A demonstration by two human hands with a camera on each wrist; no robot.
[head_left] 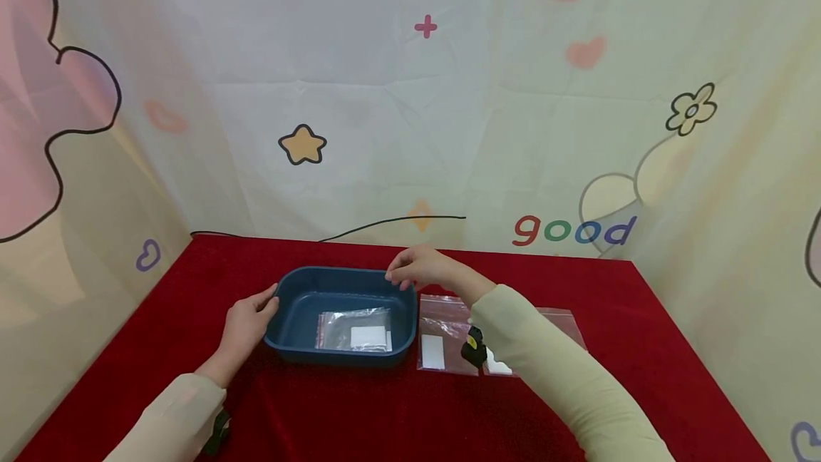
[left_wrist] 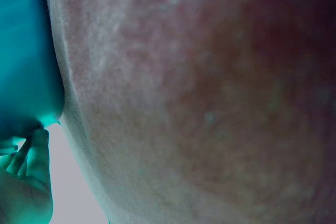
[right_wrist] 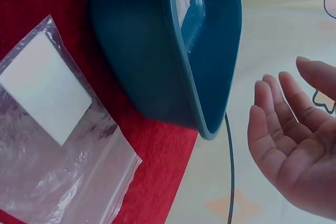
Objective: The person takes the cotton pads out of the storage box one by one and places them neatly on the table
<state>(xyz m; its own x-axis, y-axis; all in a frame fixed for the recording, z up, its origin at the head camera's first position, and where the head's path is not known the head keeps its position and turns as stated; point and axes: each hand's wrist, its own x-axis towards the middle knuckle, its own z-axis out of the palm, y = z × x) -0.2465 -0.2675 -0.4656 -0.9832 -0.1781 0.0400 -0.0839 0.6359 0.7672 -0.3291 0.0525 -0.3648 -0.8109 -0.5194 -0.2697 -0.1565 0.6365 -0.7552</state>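
Observation:
A blue plastic basin sits on the red cloth, with clear zip bags holding white pieces lying on its floor. My left hand holds the basin's left rim between thumb and fingers; the left wrist view catches that hand at the basin's corner. Over the back right corner of the basin is my right hand, fingers loosely bent. In the right wrist view this hand has nothing in it and stands apart from the rim.
Right of the basin lie a clear zip bag with a white rectangular piece and another bag, partly hidden under my right sleeve. The red cloth covers the table. A printed curtain hangs behind and at both sides.

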